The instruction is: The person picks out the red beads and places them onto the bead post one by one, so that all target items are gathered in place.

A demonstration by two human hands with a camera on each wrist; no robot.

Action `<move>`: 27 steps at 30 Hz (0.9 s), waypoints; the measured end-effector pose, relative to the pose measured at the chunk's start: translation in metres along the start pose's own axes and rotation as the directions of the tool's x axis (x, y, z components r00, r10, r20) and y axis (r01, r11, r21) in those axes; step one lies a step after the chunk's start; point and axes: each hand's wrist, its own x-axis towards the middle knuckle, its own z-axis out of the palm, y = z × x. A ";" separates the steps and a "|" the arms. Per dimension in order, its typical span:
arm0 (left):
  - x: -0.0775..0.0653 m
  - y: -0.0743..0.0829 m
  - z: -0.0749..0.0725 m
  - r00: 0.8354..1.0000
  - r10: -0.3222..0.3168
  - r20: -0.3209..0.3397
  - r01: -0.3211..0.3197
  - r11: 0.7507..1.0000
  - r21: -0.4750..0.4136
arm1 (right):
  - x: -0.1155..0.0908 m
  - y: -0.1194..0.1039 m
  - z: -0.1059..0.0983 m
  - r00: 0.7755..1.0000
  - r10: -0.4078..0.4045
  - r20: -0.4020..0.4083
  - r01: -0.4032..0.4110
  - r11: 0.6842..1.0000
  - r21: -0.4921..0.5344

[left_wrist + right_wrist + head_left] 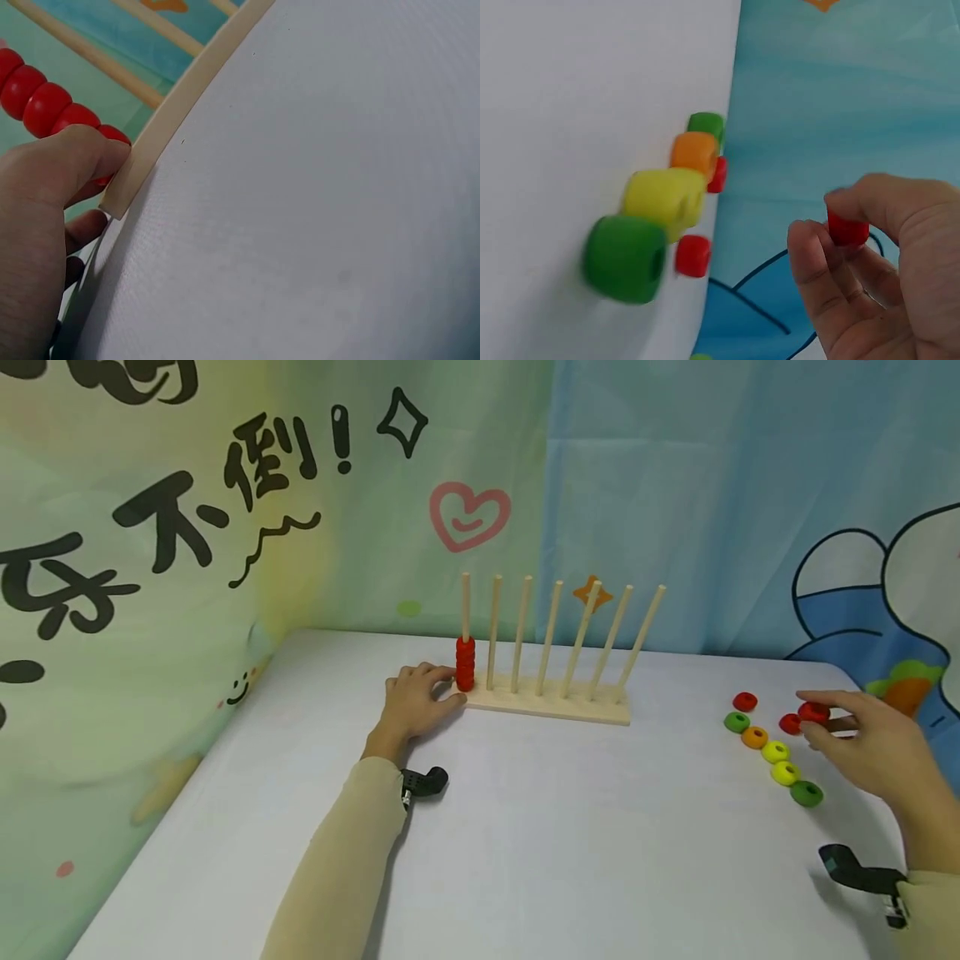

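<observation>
A wooden peg rack [547, 710] with several upright dowels stands at the back of the table. Red beads [465, 664] are stacked on its leftmost dowel. My left hand [416, 700] grips that end of the rack; in the left wrist view its thumb [105, 154] lies at the lowest red bead and the base's edge. Over at the right, my right hand [877, 739] pinches a red bead [847, 229] between thumb and fingers, held above the table. Another red bead [790, 723] lies on the table close beneath it.
Left of my right hand lies a slanting row of loose beads: a red bead [745, 702], a green bead [737, 722], an orange bead [754, 737], two yellow ones and a nearer green bead [806, 793]. A printed curtain [675, 510] hangs behind the white table [585, 843].
</observation>
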 end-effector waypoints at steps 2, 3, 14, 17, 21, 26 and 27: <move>0.000 0.000 0.000 1.000 -0.004 0.001 0.004 1.000 0.006 | 0.003 -0.006 -0.002 1.000 -0.027 0.000 0.027 1.000 0.001; 0.000 -0.001 0.000 1.000 -0.007 0.003 0.007 1.000 0.006 | 0.004 -0.009 -0.004 0.999 -0.036 0.000 0.036 0.999 0.004; -0.002 -0.001 0.002 1.000 -0.017 0.011 0.017 1.000 -0.005 | 0.007 -0.034 -0.001 0.996 -0.088 -0.016 0.089 0.993 0.072; -0.002 0.000 0.002 1.000 -0.013 0.014 0.013 1.000 -0.009 | 0.007 -0.038 -0.001 0.992 -0.126 -0.025 0.128 0.988 0.086; -0.002 0.001 0.002 1.000 -0.012 0.015 0.012 1.000 -0.009 | 0.007 -0.045 -0.002 0.987 -0.158 -0.026 0.160 0.982 0.104; -0.001 0.001 0.001 1.000 -0.005 0.014 0.006 1.000 -0.009 | 0.009 -0.056 -0.003 0.986 -0.161 -0.035 0.165 0.977 0.136; 0.000 0.001 0.000 1.000 -0.005 0.011 0.005 1.000 -0.005 | 0.010 -0.058 -0.002 0.987 -0.159 -0.037 0.163 0.976 0.147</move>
